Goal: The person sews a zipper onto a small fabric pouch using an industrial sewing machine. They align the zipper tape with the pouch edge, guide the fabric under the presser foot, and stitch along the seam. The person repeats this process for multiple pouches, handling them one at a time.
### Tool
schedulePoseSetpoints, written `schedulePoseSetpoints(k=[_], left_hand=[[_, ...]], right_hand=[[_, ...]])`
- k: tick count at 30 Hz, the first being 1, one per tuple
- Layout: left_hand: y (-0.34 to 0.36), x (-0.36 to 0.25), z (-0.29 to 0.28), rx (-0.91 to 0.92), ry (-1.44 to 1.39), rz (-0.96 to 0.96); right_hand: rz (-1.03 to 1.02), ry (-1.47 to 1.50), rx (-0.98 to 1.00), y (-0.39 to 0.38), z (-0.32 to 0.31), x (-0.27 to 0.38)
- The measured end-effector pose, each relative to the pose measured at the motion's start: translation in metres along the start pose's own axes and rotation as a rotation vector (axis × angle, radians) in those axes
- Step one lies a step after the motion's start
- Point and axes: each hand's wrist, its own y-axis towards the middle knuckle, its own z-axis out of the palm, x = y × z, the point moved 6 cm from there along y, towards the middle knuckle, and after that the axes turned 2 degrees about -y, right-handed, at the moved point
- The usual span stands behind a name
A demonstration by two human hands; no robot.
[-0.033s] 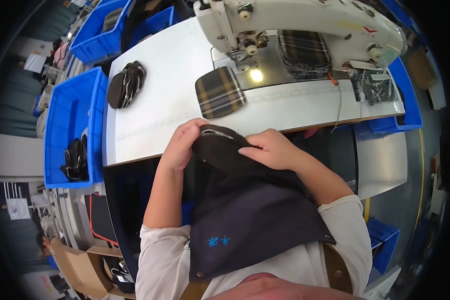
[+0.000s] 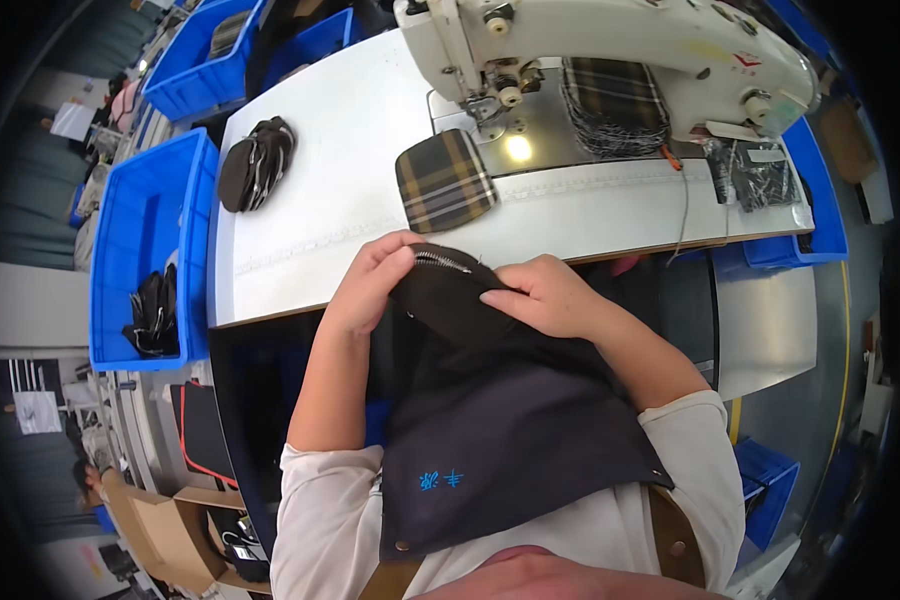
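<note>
Between my two hands is a dark brown zippered fabric piece (image 2: 450,300), oval in outline, held in front of the table's near edge. A silver metal zipper curves along its top. My left hand (image 2: 372,285) pinches its upper left edge, thumb close to the zipper's left end. My right hand (image 2: 550,296) grips the right edge, thumb on the front and fingers behind, partly hidden. Just beyond lies a plaid fabric panel (image 2: 446,180) with rounded corners, flat on the white table (image 2: 340,130). Farther left on it sits a bundle of dark zippered pieces (image 2: 258,165).
A sewing machine (image 2: 610,45) spans the back right, with stacked plaid panels (image 2: 615,105) under its arm. Clear plastic packets (image 2: 760,175) lie at the table's right end. A blue bin (image 2: 150,235) holding dark pieces stands left; an open cardboard box (image 2: 165,530) is below it.
My left thumb has come onto the front of the zippered piece near the zipper's end. The view has shifted slightly; the right hand keeps its grip.
</note>
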Motion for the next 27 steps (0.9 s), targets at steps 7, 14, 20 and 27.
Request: schedulePoseSetpoints(k=[7,14,20,27], left_hand=[[0.009,-0.020,0.011,-0.039,0.181,-0.047],[0.023,-0.027,-0.006,-0.057,0.225,-0.049],[0.045,-0.039,-0.040,-0.021,0.210,-0.098],[0.099,-0.077,-0.063,0.065,0.127,-0.083]], right_hand=[[0.003,-0.001,-0.018,0.006,0.006,-0.011],[-0.167,-0.159,-0.089,0.019,-0.017,-0.002],[-0.422,-0.710,-0.254,0.075,-0.064,-0.013],[-0.736,-0.966,-0.206,0.113,-0.058,-0.029]])
